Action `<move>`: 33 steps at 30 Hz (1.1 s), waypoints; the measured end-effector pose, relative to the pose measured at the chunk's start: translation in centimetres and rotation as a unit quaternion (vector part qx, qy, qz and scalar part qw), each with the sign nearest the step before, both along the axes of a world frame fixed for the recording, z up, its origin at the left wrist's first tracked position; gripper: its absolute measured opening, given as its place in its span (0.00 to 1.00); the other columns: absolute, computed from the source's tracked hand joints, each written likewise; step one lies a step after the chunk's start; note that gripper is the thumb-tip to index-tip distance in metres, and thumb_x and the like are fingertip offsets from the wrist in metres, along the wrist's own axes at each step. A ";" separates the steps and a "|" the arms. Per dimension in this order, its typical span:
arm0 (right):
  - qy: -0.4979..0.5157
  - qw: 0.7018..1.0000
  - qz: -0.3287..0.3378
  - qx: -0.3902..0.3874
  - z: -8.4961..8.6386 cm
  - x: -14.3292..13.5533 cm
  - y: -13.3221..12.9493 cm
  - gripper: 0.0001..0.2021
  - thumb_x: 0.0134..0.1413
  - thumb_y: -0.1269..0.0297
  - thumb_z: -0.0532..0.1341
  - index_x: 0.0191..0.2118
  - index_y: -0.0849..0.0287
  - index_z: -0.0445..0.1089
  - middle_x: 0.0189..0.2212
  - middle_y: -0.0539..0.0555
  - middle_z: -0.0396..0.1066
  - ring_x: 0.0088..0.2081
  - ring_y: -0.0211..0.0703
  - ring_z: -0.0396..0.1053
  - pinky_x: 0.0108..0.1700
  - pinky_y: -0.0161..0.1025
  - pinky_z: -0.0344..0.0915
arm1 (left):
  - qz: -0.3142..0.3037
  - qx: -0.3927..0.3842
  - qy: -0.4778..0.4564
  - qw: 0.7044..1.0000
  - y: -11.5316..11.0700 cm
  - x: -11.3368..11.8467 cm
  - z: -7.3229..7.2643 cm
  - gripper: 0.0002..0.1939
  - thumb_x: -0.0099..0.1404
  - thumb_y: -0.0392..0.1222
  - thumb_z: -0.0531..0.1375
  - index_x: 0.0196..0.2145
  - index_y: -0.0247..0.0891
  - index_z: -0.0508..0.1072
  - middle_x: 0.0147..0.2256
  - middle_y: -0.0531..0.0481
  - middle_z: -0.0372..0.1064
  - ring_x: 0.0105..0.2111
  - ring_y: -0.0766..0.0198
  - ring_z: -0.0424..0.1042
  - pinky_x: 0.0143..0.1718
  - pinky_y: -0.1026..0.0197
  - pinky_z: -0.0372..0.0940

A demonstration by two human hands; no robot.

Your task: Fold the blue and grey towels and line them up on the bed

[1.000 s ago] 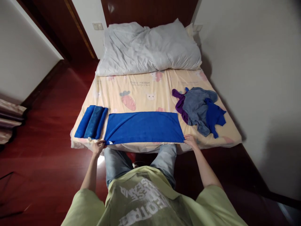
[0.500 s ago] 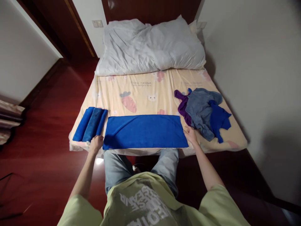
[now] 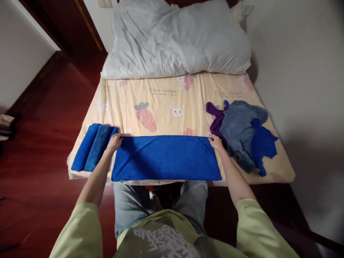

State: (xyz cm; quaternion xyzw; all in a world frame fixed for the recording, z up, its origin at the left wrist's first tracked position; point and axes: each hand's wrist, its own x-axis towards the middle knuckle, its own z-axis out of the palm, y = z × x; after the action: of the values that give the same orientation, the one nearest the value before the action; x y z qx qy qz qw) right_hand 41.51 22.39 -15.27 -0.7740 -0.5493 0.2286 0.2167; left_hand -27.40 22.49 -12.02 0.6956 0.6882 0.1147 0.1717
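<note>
A blue towel (image 3: 166, 157) lies flat in a long rectangle along the bed's front edge. My left hand (image 3: 115, 142) pinches its far left corner, and my right hand (image 3: 215, 142) pinches the far right corner. Just left of the towel, beside my left forearm, several rolled or folded blue towels (image 3: 92, 148) lie side by side. To the right of my right hand is a loose heap with a grey-blue cloth (image 3: 239, 125), a purple cloth (image 3: 216, 125) and a crumpled bright blue cloth (image 3: 263, 141).
The bed (image 3: 166, 107) has a cream sheet printed with carrots and animal faces. A white quilt (image 3: 174, 39) lies bunched across its head end. Dark red floor (image 3: 43, 143) runs along the left, and a pale wall (image 3: 303, 89) stands on the right.
Both hands have moved from the towel's side edges, nearer the front, up to its far corners. The towel stays spread flat. The view has tilted down and come closer.
</note>
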 end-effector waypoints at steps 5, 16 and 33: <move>-0.014 1.000 0.017 -0.012 -0.2 1.2 0.6 0.08 0.49 0.66 0.64 0.34 0.58 0.81 0.36 0.56 0.82 0.41 0.54 0.79 0.51 0.45 0.73 | -0.025 -0.020 0.038 0.999 1.3 -0.1 0.9 0.15 0.63 0.39 0.56 0.38 0.34 0.83 0.42 0.36 0.75 0.44 0.49 0.74 0.54 0.52 0.68; -0.066 0.995 -0.055 0.046 0.1 -0.5 1.8 0.13 0.54 0.68 0.61 0.39 0.63 0.82 0.41 0.63 0.80 0.43 0.54 0.76 0.56 0.45 0.69 | 0.095 0.022 0.052 0.994 2.7 1.3 2.3 0.15 0.64 0.41 0.57 0.39 0.38 0.84 0.42 0.39 0.75 0.43 0.49 0.73 0.46 0.53 0.69; -0.157 0.979 0.011 0.128 -0.5 -8.0 -0.2 0.24 0.68 0.62 0.51 0.63 0.63 0.68 0.63 0.67 0.64 0.65 0.60 0.60 0.66 0.56 0.58 | 0.049 0.084 0.015 0.995 0.0 6.5 -0.8 0.29 0.73 0.44 0.52 0.68 0.31 0.64 0.68 0.30 0.57 0.68 0.40 0.57 0.67 0.42 0.57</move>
State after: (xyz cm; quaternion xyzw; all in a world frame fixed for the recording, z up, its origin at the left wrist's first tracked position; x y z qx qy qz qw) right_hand 33.48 22.21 -15.72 -0.7599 -0.6099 0.0345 0.2223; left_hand -20.87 22.49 -12.78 0.6742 0.7123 0.1695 0.0966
